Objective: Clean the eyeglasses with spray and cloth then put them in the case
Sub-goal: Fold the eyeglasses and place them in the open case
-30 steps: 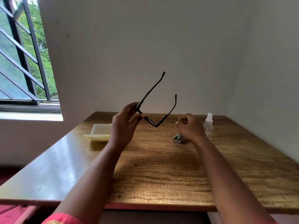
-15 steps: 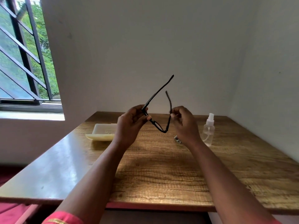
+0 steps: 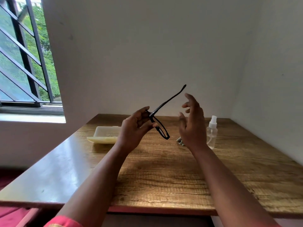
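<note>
My left hand (image 3: pixel 136 128) grips the black eyeglasses (image 3: pixel 161 128) by the frame's near corner, above the table. One temple arm sticks up and to the right; the other lies folded against the frame. My right hand (image 3: pixel 191 122) hovers just right of the glasses with fingers spread, touching nothing. The pale yellow case (image 3: pixel 103 136) lies open on the table behind my left hand. A clear spray bottle (image 3: pixel 212 131) with a white top stands right of my right hand. A grey folded cloth (image 3: pixel 180 142) peeks out from behind my right wrist.
The wooden table (image 3: pixel 164 177) sits in a corner, with white walls behind and to the right. A barred window (image 3: pixel 24 63) is at the upper left. Bare tabletop lies in front of my arms.
My right hand folded one temple arm against the frame, then let go and opened, drawing back to the right. The left hand keeps its grip on the glasses.
</note>
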`<move>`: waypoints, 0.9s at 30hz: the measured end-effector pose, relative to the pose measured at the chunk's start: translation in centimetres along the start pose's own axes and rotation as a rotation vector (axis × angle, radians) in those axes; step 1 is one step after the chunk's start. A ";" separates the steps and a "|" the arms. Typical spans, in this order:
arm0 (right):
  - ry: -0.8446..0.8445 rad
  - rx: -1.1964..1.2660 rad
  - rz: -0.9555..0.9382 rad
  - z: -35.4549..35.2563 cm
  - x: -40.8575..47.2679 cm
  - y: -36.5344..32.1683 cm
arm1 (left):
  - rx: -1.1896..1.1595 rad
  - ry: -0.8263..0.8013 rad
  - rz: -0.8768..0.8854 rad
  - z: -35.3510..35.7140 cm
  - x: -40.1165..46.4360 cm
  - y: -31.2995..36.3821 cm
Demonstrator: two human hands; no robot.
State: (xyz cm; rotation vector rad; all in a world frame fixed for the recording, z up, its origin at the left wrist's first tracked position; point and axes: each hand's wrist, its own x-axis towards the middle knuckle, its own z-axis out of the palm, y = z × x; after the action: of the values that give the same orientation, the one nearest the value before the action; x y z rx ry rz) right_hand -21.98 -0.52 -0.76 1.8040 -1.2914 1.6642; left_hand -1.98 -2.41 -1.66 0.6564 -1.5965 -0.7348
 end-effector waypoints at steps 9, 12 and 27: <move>0.144 -0.200 0.010 -0.7 0.5 0.8 | -0.074 -0.076 -0.046 0.3 -0.1 0.2; 0.083 -0.221 0.055 -0.3 0.4 1.2 | -0.100 -0.044 -0.040 0.2 0.0 0.4; -0.203 -0.047 -0.097 0.0 -0.3 -0.2 | -0.237 0.222 -0.141 -0.7 0.2 0.7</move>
State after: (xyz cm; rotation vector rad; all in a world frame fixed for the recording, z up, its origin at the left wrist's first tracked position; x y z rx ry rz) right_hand -21.80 -0.27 -0.99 2.0152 -1.2899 1.4185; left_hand -1.30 -2.16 -0.92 0.6564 -1.2470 -0.9063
